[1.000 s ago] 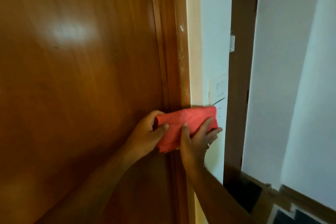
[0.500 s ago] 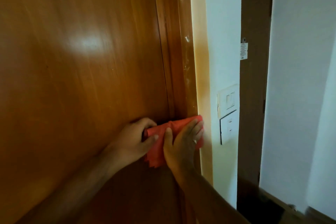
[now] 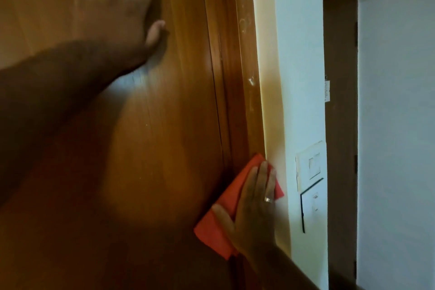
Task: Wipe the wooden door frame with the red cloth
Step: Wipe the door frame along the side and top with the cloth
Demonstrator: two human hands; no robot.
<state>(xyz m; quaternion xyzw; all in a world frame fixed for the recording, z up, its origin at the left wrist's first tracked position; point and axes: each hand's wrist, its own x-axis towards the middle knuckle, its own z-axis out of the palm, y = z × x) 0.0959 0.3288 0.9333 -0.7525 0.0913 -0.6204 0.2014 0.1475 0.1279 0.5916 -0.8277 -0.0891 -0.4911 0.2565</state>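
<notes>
Head view. The left hand (image 3: 117,9) has let go of the red cloth (image 3: 226,209), which both hands gripped half a second ago, and now lies high at about 11 o'clock, palm flat on the door panel (image 3: 141,148), fingers spread and extended. The right hand (image 3: 253,214) alone keeps the cloth, at about 5 o'clock, pressed against the wooden door frame (image 3: 237,77); its fingers lie straight and close together, pointing toward 12 o'clock, a ring visible on one, the thumb splayed toward 9 o'clock over the fabric. The cloth covers the frame's lower visible stretch, its far corner overlapping the wall (image 3: 299,54). Pale smudges remain on the frame above, toward 12 o'clock. Judged from this: the change reads as a shift from two-handed holding to a one-handed upward stroke, the left hand bracing. Switch plates (image 3: 310,167) sit at 3 o'clock of the cloth, close by.
</notes>
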